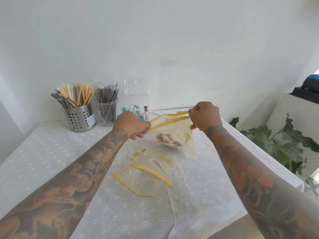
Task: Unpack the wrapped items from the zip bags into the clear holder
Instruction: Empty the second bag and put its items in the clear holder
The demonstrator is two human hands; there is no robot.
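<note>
A bench (51,163) under a white cloth dotted with small daisies fills the lower view, its far edge against a pale wall. Beyond its right edge stands a green, broad-leaved plant (279,144).

Both forearms, covered in tattoos, reach toward the far middle of the bench. The left hand (132,125) pinches the left end of the yellow zip strip of a clear plastic zip bag with yellow trim (174,133), its fingers curled tight on the strip. The right hand (204,116) grips the right end of the same strip, fingers closed round it. The bag hangs between the two hands, lifted off the cloth, its mouth parted slightly. A clump of small brown and white wrapped items (168,140) sits low in the bag.

Nearer the front edge, in the middle, a second clear zip bag with a yellow rim (146,180) lies flat on the cloth with its mouth gaping open.

Toward the far left corner a perforated steel cup (79,118) holds wrapped yellow and brown straws. Just right of it a clear glass tumbler (107,112) holds wrapped dark straws. At the far edge, right of the tumbler, stands the tall clear acrylic holder (136,94), with teal-and-white wrapped pieces (136,109) and a small brown sachet at its base.
</note>
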